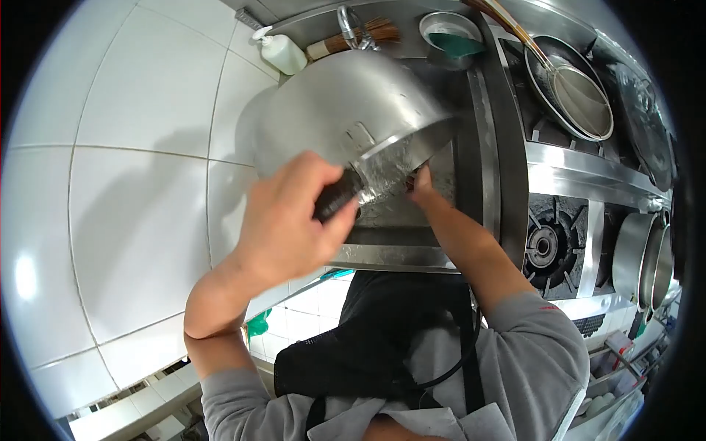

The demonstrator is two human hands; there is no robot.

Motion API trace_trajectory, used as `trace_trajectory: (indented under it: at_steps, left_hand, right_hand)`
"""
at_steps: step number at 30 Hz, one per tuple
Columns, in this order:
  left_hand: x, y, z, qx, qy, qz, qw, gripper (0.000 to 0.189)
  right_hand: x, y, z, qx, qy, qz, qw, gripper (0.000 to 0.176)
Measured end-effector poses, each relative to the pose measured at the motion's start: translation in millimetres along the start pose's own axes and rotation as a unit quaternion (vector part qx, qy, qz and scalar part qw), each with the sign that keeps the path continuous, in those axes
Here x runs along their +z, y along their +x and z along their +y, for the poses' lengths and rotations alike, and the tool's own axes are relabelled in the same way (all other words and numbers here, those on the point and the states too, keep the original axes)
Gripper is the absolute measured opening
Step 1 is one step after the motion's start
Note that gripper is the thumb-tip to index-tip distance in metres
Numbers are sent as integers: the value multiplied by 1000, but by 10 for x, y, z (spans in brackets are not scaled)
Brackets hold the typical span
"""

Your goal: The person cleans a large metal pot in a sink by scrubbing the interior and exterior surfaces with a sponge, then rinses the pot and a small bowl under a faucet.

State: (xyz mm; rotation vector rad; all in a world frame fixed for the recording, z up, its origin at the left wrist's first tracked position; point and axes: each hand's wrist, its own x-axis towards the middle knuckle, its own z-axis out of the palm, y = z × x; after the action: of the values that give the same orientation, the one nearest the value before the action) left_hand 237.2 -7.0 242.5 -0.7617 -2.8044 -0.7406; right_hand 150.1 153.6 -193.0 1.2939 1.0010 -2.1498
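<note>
A large stainless steel pot (316, 110) is tipped on its side over the metal sink (434, 257), its mouth turned down and to the right. My left hand (290, 213) is closed around the pot's black handle (338, 195). Water shows at the pot's mouth and on the sink floor. My right hand (422, 184) reaches into the sink at the pot's opening. Its fingers are partly hidden and curl about something small and dark that I cannot make out.
Behind the pot are a faucet (347, 26), a white pump bottle (283, 54), a bristle brush (379, 31) and a metal bowl (448, 28). A tiled wall (140, 213) bounds the left. On the right stand a burner (543, 246), a strainer (581, 99) over a pan, and stacked pots (634, 257).
</note>
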Motion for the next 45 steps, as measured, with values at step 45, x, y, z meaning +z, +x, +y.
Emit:
trace_trajectory:
  at_steps: [45]
  left_hand:
    - [3540, 1491, -4616, -394, -139, -90, 904, 56]
  right_hand:
    - [-872, -374, -281, -148, -179, 184, 955, 48]
